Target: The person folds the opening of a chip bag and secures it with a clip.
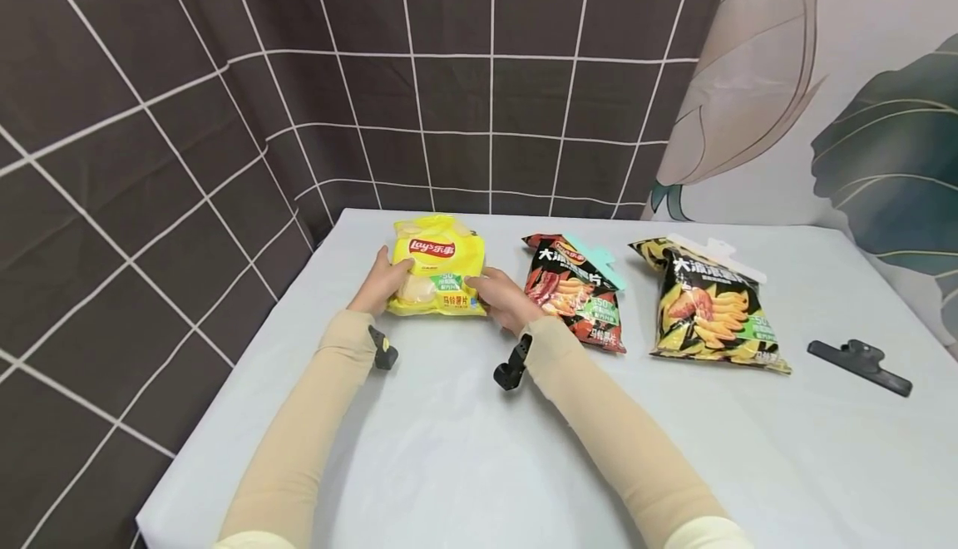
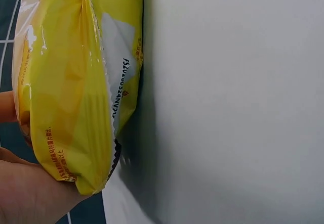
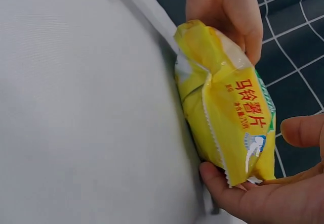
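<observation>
Grip, head view: left hand point(image 1: 374, 284) and right hand point(image 1: 509, 298) hold the yellow Lay's bag point(image 1: 439, 268) between them, each thumb over its front, most fingers hidden behind.
Yellow bag's place: far left part of the white table point(image 1: 441, 441), front facing the person; whether it rests there or is slightly raised, I cannot tell.
Red-and-black bag: the red-and-black chip bag point(image 1: 572, 298) lies just right of the right hand, a mint clip point(image 1: 599, 262) across its upper right corner.
Gold-and-black bag: the gold-and-black chip bag point(image 1: 711, 312) lies further right, a white clip point(image 1: 722, 258) along its top.
Black clip: the black clip point(image 1: 861, 364) lies by itself near the table's right side.
Left wrist view: the left hand bears against one end of the yellow bag; its fingertips are mostly out of sight.
Right wrist view: the right hand is partly curled, fingers under the bag's near end, thumb beside the printed face; the left hand is at the far end.
</observation>
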The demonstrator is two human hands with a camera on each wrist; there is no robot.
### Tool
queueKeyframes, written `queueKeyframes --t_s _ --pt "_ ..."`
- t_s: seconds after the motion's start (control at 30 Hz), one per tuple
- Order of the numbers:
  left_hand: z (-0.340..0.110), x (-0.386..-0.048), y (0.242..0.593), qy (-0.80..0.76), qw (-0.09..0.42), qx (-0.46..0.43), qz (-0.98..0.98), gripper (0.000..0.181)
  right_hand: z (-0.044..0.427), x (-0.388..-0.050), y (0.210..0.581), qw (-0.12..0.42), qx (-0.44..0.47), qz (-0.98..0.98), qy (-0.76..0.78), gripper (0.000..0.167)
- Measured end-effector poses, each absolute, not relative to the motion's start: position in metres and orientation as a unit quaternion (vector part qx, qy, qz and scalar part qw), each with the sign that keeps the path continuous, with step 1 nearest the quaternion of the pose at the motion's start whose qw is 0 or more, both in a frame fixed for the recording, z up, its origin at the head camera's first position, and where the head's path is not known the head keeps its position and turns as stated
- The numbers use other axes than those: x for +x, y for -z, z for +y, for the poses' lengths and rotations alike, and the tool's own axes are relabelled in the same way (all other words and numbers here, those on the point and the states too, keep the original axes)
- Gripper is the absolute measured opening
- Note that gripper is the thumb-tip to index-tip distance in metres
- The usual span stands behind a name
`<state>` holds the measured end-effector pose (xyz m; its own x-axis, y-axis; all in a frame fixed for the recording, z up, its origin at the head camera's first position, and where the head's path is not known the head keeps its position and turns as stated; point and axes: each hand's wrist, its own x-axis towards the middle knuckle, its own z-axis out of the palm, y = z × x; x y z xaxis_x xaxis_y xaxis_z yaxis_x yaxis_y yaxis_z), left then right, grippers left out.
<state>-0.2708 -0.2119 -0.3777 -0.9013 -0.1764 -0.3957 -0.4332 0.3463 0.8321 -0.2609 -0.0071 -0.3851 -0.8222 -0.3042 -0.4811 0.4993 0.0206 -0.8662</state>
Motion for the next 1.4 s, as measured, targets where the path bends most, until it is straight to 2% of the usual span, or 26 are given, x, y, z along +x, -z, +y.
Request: queueKeyframes --t_s 0.13,0.33,0.57,0.83,1.07,1.4 --pt "-0.211 -0.272 0.382 -0.549 0.118 -0.182 0.807 0.079 -0.008 -0.26 0.389 0.291 0.069 0.662 0.687 0.057" --pt "-0.211 -0.274 0.387 -0.558 0.114 -0.174 0.803 0.077 -0.008 -0.259 0.392 0.289 0.078 0.666 0.683 0.065" --pt "-0.209 -0.269 0.385 -0.559 0.097 -0.15 0.81 0.072 -0.007 -0.254 0.389 0.278 0.074 0.664 0.691 0.063" --pt "-0.201 -0.257 0.369 -0.572 0.043 -0.114 0.811 0.069 -0.006 -0.246 0.38 0.246 0.054 0.689 0.68 0.061" --pt "-0.191 -0.245 0.355 -0.587 0.022 -0.101 0.803 0.068 0.004 -0.239 0.366 0.225 0.036 0.715 0.661 0.061" --pt "-0.17 -0.222 0.338 -0.616 0.005 -0.068 0.785 0.067 0.037 -0.222 0.352 0.201 -0.041 0.733 0.649 0.062"
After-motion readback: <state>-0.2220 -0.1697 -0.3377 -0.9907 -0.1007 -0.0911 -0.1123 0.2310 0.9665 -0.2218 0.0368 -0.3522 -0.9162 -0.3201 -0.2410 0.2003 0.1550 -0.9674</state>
